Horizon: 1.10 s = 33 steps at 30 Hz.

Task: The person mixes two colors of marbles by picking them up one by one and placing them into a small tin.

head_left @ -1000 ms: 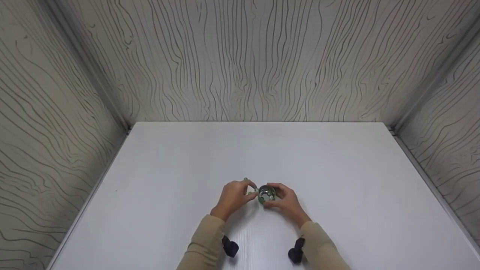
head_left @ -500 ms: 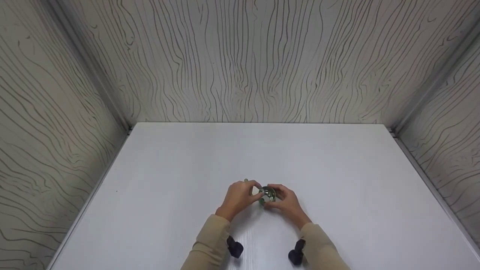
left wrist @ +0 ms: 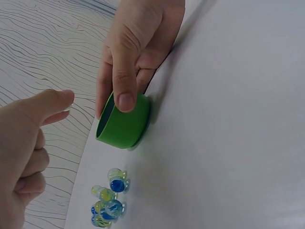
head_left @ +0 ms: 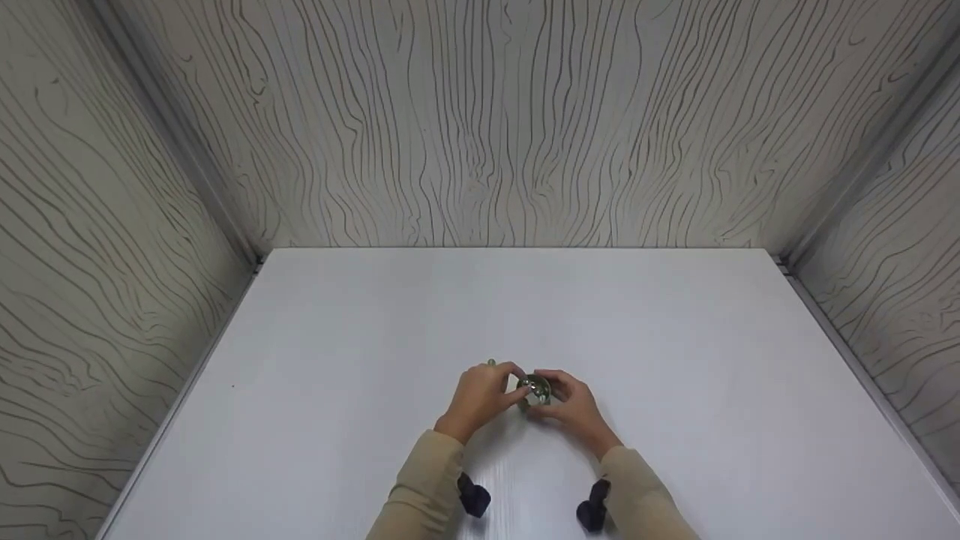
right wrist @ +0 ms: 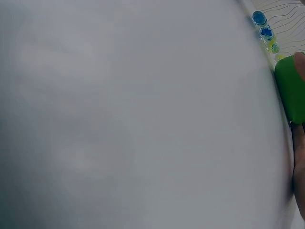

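My right hand [head_left: 571,401] holds a small green cup [left wrist: 125,125] upright on the white table, thumb on the near side and fingers round the far side. In the head view its inside [head_left: 537,400] looks shiny. My left hand [head_left: 484,391] is at the cup's mouth, thumb and index finger together. In the left wrist view these fingertips [left wrist: 68,98] pinch a small clear glass marble, mostly hidden, with the other fingers curled in. Several glass marbles [left wrist: 107,200] with blue and yellow swirls lie beside the cup; in the head view the left hand covers most of them.
The white table [head_left: 360,322] runs back to a wood-grain patterned wall [head_left: 480,127], with similar panels at both sides. Dark wrist-camera mounts [head_left: 474,498] stick out from the beige sleeves [head_left: 421,484] low over the table.
My left hand has moved right, from beside the cup to over its mouth, with the marble between its fingertips. The right hand and the cup have stayed in place.
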Motion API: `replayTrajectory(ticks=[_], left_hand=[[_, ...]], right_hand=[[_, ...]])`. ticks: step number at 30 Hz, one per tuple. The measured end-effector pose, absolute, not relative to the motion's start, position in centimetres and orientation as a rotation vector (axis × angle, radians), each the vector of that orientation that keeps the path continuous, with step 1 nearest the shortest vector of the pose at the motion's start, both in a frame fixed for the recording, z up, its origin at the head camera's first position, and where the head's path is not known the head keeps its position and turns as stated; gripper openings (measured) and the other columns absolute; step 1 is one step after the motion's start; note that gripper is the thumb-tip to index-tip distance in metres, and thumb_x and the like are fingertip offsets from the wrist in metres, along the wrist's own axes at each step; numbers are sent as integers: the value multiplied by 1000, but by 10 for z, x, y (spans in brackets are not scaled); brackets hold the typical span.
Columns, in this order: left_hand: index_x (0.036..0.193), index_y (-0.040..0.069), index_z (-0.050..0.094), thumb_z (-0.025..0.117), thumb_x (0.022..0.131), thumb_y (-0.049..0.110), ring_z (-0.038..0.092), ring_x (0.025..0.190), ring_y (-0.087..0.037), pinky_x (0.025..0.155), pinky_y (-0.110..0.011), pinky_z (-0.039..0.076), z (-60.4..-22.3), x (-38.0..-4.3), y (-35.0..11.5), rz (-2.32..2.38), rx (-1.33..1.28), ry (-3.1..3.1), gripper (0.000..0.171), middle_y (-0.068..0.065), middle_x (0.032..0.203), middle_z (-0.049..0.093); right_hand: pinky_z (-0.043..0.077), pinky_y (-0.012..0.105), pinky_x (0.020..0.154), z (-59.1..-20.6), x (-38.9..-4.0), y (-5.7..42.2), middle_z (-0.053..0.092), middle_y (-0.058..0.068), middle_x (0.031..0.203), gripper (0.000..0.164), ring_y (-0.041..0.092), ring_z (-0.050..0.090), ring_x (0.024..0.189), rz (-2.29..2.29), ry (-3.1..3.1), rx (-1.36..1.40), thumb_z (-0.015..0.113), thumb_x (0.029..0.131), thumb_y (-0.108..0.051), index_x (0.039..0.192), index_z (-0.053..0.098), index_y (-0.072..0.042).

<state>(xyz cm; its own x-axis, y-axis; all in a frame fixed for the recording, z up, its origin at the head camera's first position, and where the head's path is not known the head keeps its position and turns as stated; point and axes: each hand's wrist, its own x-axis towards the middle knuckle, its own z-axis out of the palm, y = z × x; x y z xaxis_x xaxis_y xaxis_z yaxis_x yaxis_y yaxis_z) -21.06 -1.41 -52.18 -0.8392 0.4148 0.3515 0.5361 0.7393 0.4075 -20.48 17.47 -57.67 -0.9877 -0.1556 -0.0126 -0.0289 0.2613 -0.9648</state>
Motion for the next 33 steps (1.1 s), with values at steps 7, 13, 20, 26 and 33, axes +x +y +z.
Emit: replayTrajectory(ticks=[7, 13, 20, 26, 33], left_hand=[[95, 16, 72, 73, 84, 30, 29, 54, 0, 53, -15, 25, -521, -211, -14, -745, -748, -2718, 18, 0, 60, 59], [96, 16, 72, 72, 85, 31, 30, 54, 0, 53, -16, 26, -523, -213, -11, -750, -729, -2769, 19, 1, 60, 59], [96, 17, 72, 72, 84, 31, 31, 56, -1, 54, -16, 26, -525, -213, -10, -731, -726, -2767, 18, 1, 62, 59], [98, 18, 72, 71, 85, 32, 32, 56, -1, 55, -16, 27, -527, -214, -8, -733, -702, -2814, 19, 3, 63, 58], [100, 18, 72, 71, 85, 33, 35, 57, -1, 55, -16, 30, -528, -215, -7, -728, -671, -2870, 21, 4, 66, 61]], right_hand=[[40, 40, 109, -578, -206, 175, 58, 21, 134, 60, 36, 51, 132, -1851, 2410, -195, 81, 73, -8, 127, 57, -1], [41, 41, 109, -578, -206, 176, 58, 21, 133, 58, 37, 51, 131, -1859, 2412, -229, 80, 74, -8, 127, 57, 0], [41, 42, 108, -577, -206, 176, 58, 23, 132, 57, 39, 51, 130, -1870, 2415, -274, 78, 75, -5, 127, 56, 3], [42, 40, 108, -576, -205, 175, 58, 23, 133, 57, 39, 50, 131, -1869, 2418, -252, 79, 75, -5, 126, 56, 2], [41, 39, 109, -577, -205, 174, 58, 22, 134, 57, 39, 49, 132, -1874, 2399, -243, 79, 75, -8, 127, 56, 1]])
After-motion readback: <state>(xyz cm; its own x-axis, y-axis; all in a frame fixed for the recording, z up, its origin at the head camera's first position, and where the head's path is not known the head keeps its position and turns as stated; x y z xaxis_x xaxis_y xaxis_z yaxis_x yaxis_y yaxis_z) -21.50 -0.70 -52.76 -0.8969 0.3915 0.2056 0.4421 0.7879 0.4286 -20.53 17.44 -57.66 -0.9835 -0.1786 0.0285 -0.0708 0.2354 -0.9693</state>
